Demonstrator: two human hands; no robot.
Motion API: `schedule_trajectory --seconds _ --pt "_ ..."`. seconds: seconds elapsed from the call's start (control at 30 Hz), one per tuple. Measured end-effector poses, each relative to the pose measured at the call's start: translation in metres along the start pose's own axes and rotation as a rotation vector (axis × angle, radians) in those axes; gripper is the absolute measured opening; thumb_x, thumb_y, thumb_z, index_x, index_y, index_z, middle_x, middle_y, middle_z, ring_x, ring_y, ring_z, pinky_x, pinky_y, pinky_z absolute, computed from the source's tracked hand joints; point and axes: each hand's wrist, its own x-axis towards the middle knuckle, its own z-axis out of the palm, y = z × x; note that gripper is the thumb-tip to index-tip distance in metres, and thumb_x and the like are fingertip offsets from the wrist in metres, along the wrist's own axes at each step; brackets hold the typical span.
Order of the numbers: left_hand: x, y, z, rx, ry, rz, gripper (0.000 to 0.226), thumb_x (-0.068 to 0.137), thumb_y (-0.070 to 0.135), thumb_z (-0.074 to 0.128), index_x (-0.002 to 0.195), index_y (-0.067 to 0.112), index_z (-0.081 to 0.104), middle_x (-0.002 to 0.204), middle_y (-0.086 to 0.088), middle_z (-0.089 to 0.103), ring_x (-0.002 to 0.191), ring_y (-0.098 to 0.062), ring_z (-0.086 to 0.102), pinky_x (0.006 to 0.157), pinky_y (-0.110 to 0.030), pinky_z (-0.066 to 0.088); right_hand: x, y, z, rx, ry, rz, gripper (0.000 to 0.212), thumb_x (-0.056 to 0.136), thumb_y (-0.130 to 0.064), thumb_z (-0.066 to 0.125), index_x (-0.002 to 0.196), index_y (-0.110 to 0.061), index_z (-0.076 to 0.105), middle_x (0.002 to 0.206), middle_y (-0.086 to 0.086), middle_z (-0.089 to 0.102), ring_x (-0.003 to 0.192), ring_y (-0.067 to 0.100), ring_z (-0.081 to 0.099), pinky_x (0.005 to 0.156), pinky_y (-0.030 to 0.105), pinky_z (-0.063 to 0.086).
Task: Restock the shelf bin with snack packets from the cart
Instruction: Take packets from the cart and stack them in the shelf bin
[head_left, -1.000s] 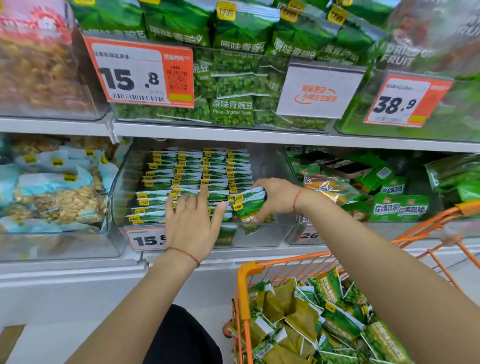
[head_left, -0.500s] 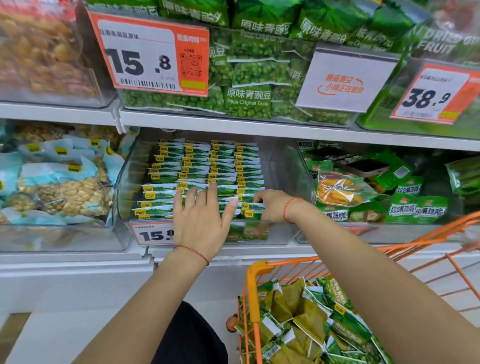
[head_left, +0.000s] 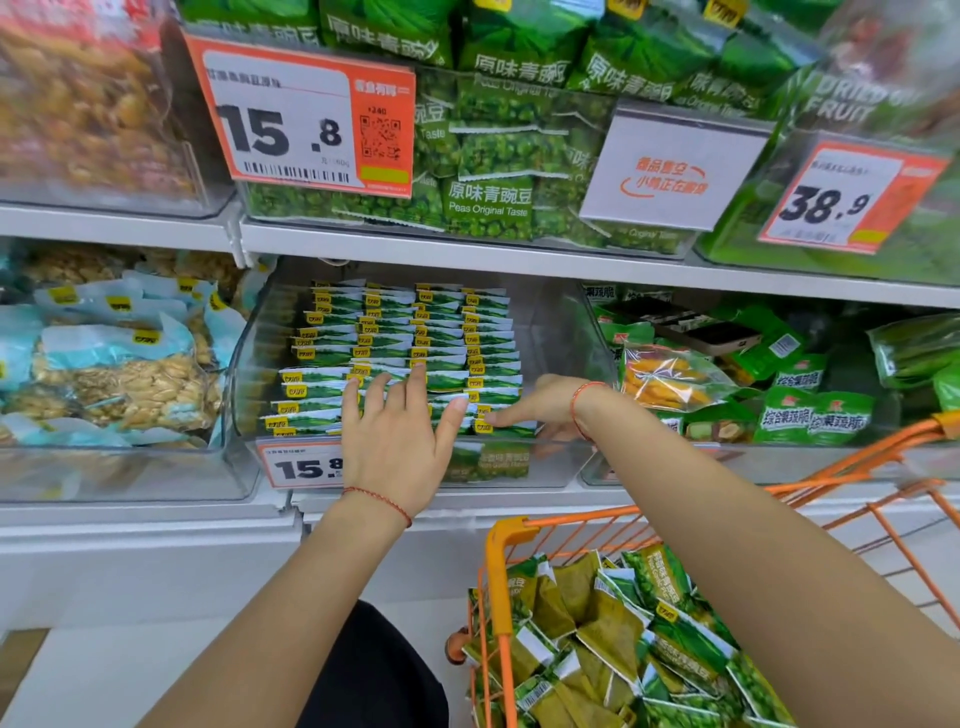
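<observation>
A clear plastic shelf bin on the middle shelf holds neat rows of green snack packets with yellow labels. My left hand lies flat with fingers spread against the front rows of packets. My right hand reaches into the bin's right front corner, fingers stretched out along the front right packets. Below right, the orange cart holds several loose green packets.
Neighbouring bins hold pale blue nut packs on the left and mixed green and orange snack bags on the right. Large green pea bags and price tags fill the upper shelf. A white shelf base runs below.
My right hand set its green packet down into the bin's front right row and let go; now its fingers lie along the packets. My left hand stayed flat on the front rows.
</observation>
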Motion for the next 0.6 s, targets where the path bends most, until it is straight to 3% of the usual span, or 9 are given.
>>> schedule_trajectory --seconds 0.07,0.17,0.37,0.43,0.6 --pt "0.0 0.0 0.0 0.007 0.0 -0.001 0.091 0.09 0.064 -0.006 0.133 0.007 0.051 0.111 -0.012 0.068 0.123 -0.031 0.05 0.109 -0.048 0.02 0.002 0.001 0.003 0.028 -0.002 -0.004 0.099 0.077 -0.038 0.077 0.148 -0.002 0.019 0.149 0.019 0.035 0.118 0.031 0.056 0.099 0.043 0.047" --pt "0.001 0.0 0.002 0.019 0.006 -0.005 0.085 0.092 0.062 0.001 0.131 0.006 0.053 0.107 -0.013 0.07 0.119 -0.031 0.053 0.106 -0.046 0.018 0.005 -0.001 0.009 -0.154 0.059 -0.027 0.094 0.076 -0.041 0.077 0.145 -0.002 0.027 0.147 0.013 0.038 0.126 0.029 0.047 0.099 0.035 0.044" --pt "0.002 0.002 0.004 0.025 0.015 -0.011 0.077 0.093 0.059 0.012 0.128 0.006 0.056 0.103 -0.013 0.071 0.116 -0.032 0.055 0.105 -0.048 0.025 0.009 -0.005 0.02 -0.281 0.154 -0.039 0.075 0.075 -0.043 0.077 0.128 -0.002 0.044 0.116 0.01 0.055 0.094 0.022 0.052 0.082 0.029 0.048" --pt "0.002 0.002 0.004 0.022 0.019 -0.015 0.077 0.093 0.059 0.012 0.129 0.006 0.055 0.103 -0.013 0.071 0.116 -0.032 0.055 0.105 -0.048 0.026 0.01 -0.007 0.02 -0.3 0.149 -0.037 0.071 0.076 -0.042 0.076 0.126 -0.002 0.045 0.107 0.008 0.054 0.093 0.022 0.052 0.079 0.029 0.046" --pt "0.001 0.001 0.003 0.014 0.03 -0.007 0.079 0.093 0.06 0.01 0.128 0.006 0.056 0.103 -0.012 0.071 0.117 -0.031 0.055 0.106 -0.049 0.028 0.0 -0.001 0.008 -0.12 0.02 -0.036 0.079 0.082 -0.046 0.068 0.142 -0.007 0.035 0.143 0.01 0.042 0.124 0.027 0.048 0.101 0.038 0.043"
